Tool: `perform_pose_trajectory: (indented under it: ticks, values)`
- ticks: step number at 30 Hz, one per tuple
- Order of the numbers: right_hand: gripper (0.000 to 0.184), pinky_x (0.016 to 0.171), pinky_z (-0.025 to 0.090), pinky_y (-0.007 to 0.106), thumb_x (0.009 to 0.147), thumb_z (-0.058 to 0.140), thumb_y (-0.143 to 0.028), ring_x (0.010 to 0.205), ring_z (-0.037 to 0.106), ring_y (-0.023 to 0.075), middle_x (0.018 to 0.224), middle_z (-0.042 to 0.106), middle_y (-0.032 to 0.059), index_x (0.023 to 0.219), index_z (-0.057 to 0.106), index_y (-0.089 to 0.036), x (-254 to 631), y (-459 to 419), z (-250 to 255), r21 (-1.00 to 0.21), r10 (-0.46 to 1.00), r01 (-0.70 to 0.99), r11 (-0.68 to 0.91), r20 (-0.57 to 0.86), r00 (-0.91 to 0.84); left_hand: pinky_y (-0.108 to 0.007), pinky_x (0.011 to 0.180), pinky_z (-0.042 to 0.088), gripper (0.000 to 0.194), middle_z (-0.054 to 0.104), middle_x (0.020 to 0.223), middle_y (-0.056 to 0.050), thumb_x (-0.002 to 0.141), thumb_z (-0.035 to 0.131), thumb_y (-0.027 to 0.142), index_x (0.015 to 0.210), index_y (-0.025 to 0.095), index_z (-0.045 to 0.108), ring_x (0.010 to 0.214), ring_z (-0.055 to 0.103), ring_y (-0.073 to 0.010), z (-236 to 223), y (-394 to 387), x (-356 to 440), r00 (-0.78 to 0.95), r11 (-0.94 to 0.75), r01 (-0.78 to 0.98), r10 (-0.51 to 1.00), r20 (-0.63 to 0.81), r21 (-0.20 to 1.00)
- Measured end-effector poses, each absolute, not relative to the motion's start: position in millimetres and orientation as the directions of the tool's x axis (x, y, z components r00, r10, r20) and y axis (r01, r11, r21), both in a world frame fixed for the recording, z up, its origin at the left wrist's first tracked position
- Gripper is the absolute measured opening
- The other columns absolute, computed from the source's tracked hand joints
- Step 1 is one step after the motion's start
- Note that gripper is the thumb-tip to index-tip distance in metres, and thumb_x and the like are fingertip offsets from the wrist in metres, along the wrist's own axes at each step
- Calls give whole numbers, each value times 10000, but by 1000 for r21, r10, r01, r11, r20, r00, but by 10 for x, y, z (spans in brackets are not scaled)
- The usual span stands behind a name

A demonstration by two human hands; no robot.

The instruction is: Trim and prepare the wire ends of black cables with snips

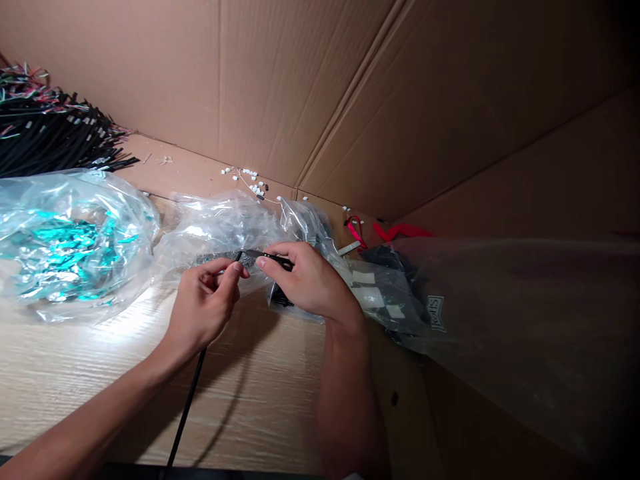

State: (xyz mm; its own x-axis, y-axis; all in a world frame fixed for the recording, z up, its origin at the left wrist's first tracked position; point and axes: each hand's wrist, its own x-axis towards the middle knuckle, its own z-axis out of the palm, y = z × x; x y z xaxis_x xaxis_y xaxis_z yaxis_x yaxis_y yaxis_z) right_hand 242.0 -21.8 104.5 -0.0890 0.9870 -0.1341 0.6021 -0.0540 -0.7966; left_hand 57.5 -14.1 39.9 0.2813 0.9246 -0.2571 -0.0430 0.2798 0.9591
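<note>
A black cable (187, 408) runs up from the table's front edge into my left hand (207, 300). My left thumb and forefinger pinch it near its top end, which pokes out just above them. My right hand (305, 277) is closed on a slim black tool (277, 259) with a narrow pointed tip, possibly a small blade or tweezers. That tip reaches left to the cable's end; whether they touch, I cannot tell. Behind both hands lies a clear plastic bag (223, 223) with small dark pieces in it. Another bag with black parts (283, 297) sits beneath my right hand.
At left stands a clear bag of shiny turquoise pieces (70, 253), with a bundle of black cables (55, 133) behind it. Small white connectors (256, 189) lie along the cardboard wall (260, 87). A large plastic bag (480, 320) and a red strap (400, 231) are at right.
</note>
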Motion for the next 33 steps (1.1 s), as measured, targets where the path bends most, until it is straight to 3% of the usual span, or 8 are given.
perform_pose_trajectory:
  ticks: [6, 11, 17, 23, 29, 33]
  values:
    - [255, 764, 444, 286, 975, 617, -377, 838, 607, 174, 884, 712, 21, 852, 728, -183, 2408, -215, 1058, -800, 991, 595, -72, -126, -50, -195, 413, 221, 369, 401, 522, 59, 975, 650, 514, 904, 157, 709, 451, 284, -74, 421, -145, 586, 272, 266, -22, 929, -250, 964]
    - [313, 692, 380, 277, 1007, 563, -350, 735, 513, 136, 747, 597, -19, 779, 693, -179, 2412, -202, 1083, -810, 986, 586, -33, -123, -116, -201, 412, 233, 373, 422, 526, 52, 990, 628, 517, 899, 162, 698, 446, 314, -78, 455, -153, 587, 255, 244, 10, 937, -239, 970]
    - [288, 715, 380, 285, 997, 573, -332, 763, 517, 145, 764, 597, -13, 774, 671, -178, 2415, -179, 1057, -816, 985, 577, -41, -131, -116, -200, 415, 247, 355, 429, 532, 50, 999, 618, 497, 886, 169, 693, 450, 327, -81, 425, -148, 591, 251, 216, 21, 944, -214, 976]
    - [343, 627, 315, 295, 1008, 552, -356, 675, 399, 131, 682, 439, -36, 712, 599, -190, 2423, -187, 1058, -800, 983, 598, -41, -138, -118, -196, 412, 221, 362, 411, 523, 59, 991, 623, 514, 900, 171, 693, 443, 290, -77, 394, -164, 592, 269, 247, 13, 932, -241, 969]
    - [280, 741, 409, 291, 990, 593, -366, 810, 555, 161, 840, 644, 6, 793, 673, -183, 2411, -195, 1056, -793, 986, 604, -81, -152, -67, -201, 408, 227, 368, 411, 515, 56, 964, 648, 518, 910, 160, 716, 435, 307, -84, 377, -157, 591, 256, 253, 20, 934, -250, 967]
    - [298, 736, 423, 293, 997, 587, -395, 809, 583, 164, 856, 688, 11, 826, 708, -183, 2410, -201, 1024, -792, 987, 609, -49, -133, -94, -206, 404, 227, 355, 436, 523, 46, 957, 645, 487, 935, 145, 736, 433, 331, -88, 423, -170, 593, 227, 226, 60, 945, -233, 972]
